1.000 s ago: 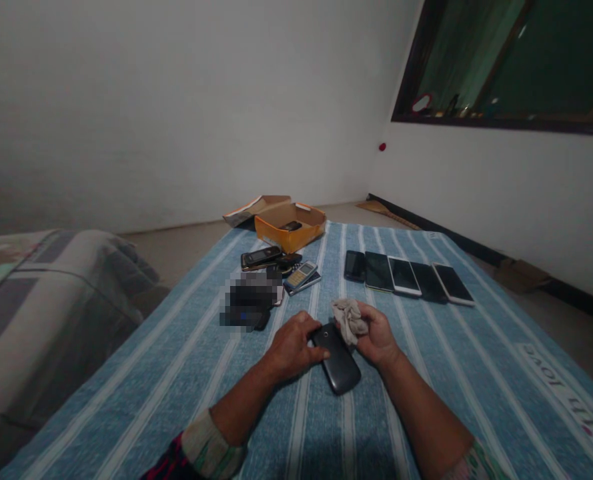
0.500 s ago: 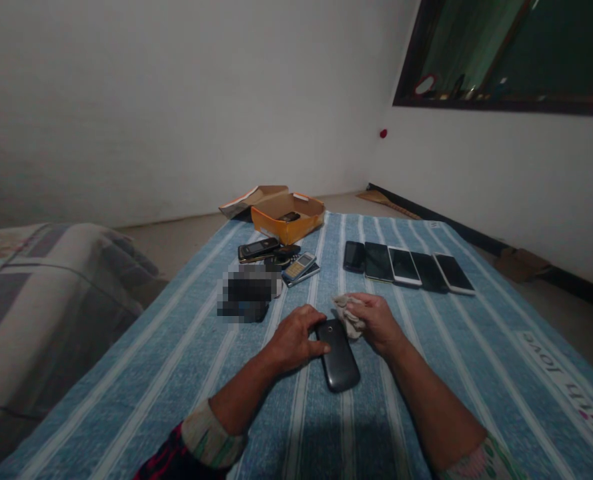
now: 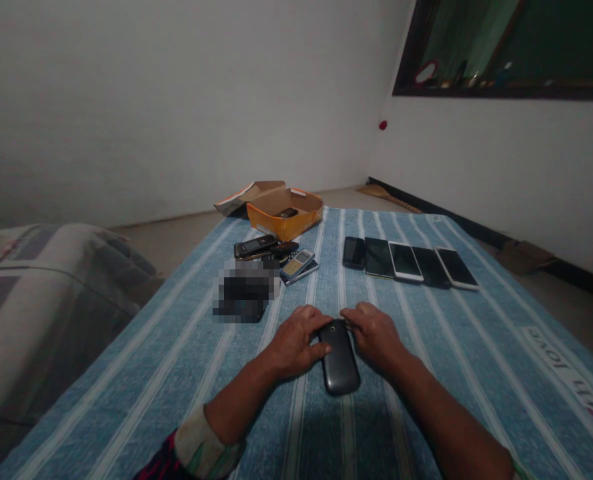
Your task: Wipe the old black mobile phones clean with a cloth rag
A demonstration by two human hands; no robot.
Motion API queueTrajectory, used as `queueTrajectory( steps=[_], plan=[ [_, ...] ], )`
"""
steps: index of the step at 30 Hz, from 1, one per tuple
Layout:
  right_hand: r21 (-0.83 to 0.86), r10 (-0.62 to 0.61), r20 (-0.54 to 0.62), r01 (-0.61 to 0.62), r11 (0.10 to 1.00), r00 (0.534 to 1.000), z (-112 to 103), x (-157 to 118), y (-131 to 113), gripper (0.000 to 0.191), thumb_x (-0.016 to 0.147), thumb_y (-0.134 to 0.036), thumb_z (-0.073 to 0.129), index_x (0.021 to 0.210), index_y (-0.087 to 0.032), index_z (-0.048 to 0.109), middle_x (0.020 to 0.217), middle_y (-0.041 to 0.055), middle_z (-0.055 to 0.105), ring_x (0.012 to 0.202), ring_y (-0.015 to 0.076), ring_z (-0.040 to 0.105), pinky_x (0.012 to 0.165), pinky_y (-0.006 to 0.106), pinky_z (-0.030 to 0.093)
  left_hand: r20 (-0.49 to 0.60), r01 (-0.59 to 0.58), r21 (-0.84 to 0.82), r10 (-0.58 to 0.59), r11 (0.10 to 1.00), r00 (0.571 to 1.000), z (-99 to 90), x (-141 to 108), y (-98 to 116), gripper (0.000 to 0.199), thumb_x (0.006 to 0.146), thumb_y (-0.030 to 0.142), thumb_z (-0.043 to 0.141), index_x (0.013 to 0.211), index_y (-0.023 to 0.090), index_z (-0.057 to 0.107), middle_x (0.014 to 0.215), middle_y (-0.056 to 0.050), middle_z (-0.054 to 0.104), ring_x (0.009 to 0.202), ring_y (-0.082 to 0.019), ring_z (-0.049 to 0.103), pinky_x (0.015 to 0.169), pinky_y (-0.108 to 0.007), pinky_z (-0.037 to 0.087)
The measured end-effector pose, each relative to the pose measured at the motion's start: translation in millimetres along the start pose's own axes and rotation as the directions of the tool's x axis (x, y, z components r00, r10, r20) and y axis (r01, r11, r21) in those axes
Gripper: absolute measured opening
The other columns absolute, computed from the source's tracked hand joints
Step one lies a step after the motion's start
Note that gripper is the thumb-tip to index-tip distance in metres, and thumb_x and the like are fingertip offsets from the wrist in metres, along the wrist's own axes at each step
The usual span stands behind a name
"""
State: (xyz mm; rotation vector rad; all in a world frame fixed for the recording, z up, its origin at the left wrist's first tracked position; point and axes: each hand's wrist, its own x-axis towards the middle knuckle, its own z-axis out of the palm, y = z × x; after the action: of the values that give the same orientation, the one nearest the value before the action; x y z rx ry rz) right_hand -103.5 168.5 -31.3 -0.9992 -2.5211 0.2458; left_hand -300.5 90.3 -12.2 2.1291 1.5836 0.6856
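Observation:
A dark grey mobile phone [image 3: 341,363] lies back side up on the striped blue cloth, its small camera lens at the far end. My left hand [image 3: 299,340] grips its far left edge, thumb on the back and fingers round the top corner. Close against the phone's upper right edge is my right hand [image 3: 373,333], its fingers closed on a cloth that is now almost wholly hidden; only a pale sliver seems to show by the fingertips.
Several phones [image 3: 405,261] lie side by side at the right. Older keypad phones [image 3: 297,265] are heaped at the left, beside a pixelated dark patch. Behind them stands an opened orange box [image 3: 286,223] with a phone inside. A fabric-covered shape [image 3: 61,320] is at far left.
My right hand has come in against the phone's top right edge, and the crumpled cloth that showed before is now mostly hidden. My left hand keeps its hold on the phone.

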Motion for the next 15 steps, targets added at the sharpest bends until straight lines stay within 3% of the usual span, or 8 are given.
queueTrajectory(
  steps=[5, 15],
  plan=[
    [0.006, 0.135, -0.053, -0.134, 0.991, 0.989, 3.6, 1.8, 11.7, 0.032, 0.084, -0.009, 0.051, 0.108, -0.021, 0.068, 0.088, 0.0056, 0.065, 0.085, 0.0195, 0.059, 0.072, 0.027, 0.04, 0.038, -0.011, 0.188, 0.004, 0.982, 0.999, 2.0, -0.5, 13.3, 0.047, 0.085, 0.031, 0.063, 0.131, 0.026, 0.056, 0.102, -0.007, 0.053, 0.095, -0.025, 0.051, 0.086, -0.042, 0.045],
    [0.057, 0.112, -0.084, -0.107, 0.993, 0.99, 5.7, 3.3, 14.2, 0.029, 0.082, -0.01, 0.051, 0.102, -0.021, 0.069, 0.084, 0.004, 0.064, 0.081, 0.0183, 0.059, 0.071, 0.026, 0.04, 0.014, -0.005, 0.297, 0.001, 0.955, 1.0, 8.9, -1.0, 17.1, 0.043, 0.087, 0.032, 0.065, 0.129, 0.023, 0.06, 0.106, -0.009, 0.054, 0.097, -0.025, 0.051, 0.086, -0.041, 0.047]
  ],
)
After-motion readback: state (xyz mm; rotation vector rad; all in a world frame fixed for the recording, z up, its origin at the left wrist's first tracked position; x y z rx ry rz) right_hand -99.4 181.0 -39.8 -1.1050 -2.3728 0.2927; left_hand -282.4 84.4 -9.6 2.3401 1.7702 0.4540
